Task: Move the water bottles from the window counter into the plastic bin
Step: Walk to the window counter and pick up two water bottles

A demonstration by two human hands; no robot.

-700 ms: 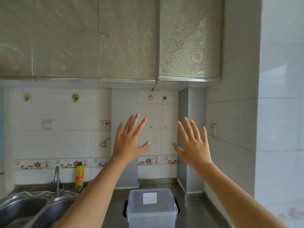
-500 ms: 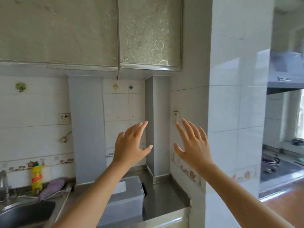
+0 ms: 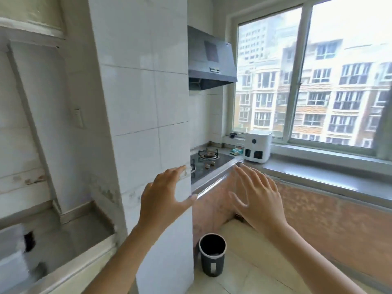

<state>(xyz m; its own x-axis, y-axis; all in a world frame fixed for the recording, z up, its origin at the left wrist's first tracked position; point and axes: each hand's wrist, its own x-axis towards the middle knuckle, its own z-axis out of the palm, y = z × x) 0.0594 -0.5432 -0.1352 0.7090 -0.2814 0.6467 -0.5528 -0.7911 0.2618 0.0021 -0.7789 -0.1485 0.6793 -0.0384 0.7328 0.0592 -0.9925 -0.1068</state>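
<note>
My left hand [image 3: 164, 196] and my right hand [image 3: 257, 195] are both raised in front of me, fingers spread, holding nothing. The plastic bin [image 3: 12, 259] shows only as a blurred pale shape at the far left edge, on the steel counter. The grey window counter [image 3: 318, 175] runs along under the window at the right. No water bottles show on the stretch of it that is in view.
A white tiled pillar [image 3: 148, 115] stands in the middle, between the steel counter and the gas stove [image 3: 209, 161]. A white appliance [image 3: 257, 146] sits on the window counter's left end. A dark waste bin [image 3: 212, 256] stands on the floor by the pillar. A range hood [image 3: 209, 60] hangs above the stove.
My view has swung right, from the sink wall and the bin to the stove and the window. Both hands stay raised and spread, with nothing in them.
</note>
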